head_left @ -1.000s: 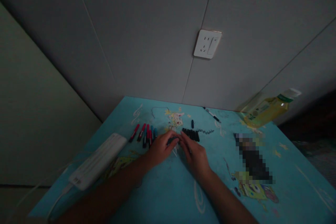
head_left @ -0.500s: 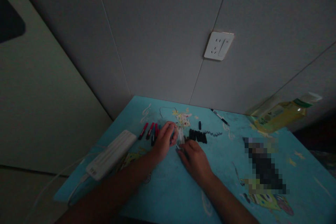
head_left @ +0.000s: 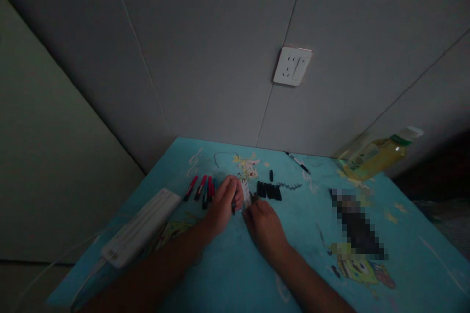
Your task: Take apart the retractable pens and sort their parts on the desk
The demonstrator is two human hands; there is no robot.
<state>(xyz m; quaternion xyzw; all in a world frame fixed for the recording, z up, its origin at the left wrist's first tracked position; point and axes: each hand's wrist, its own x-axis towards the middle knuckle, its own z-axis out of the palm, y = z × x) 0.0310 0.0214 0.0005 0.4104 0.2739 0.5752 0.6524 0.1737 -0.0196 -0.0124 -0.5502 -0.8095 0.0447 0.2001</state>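
My left hand [head_left: 224, 201] is closed in a loose fist above the middle of the table. A small dark end, like part of a pen, pokes out below its curled fingers; the rest is hidden. Just to the right, my right hand [head_left: 267, 222] has its fingers pinched at the near ends of several thin white sticks [head_left: 246, 192], which look like pen refills. Beyond its knuckles, short black pen caps [head_left: 269, 190] lie in a row. Pink-and-black pens [head_left: 200, 188] lie left of my left hand, with a blue one among them.
A white power strip [head_left: 141, 227] with a cable lies at the left. One loose black cap [head_left: 271, 175] and a pen [head_left: 297, 162] lie towards the wall. At the right are a bottle of yellow liquid [head_left: 378, 157] and a blurred-out dark object [head_left: 358, 225]. A socket [head_left: 293, 66] is on the wall.
The view has shifted, so table things sit a little further left. My left hand has rolled and its fingers have curled further closed. My right hand stays by the white sticks.
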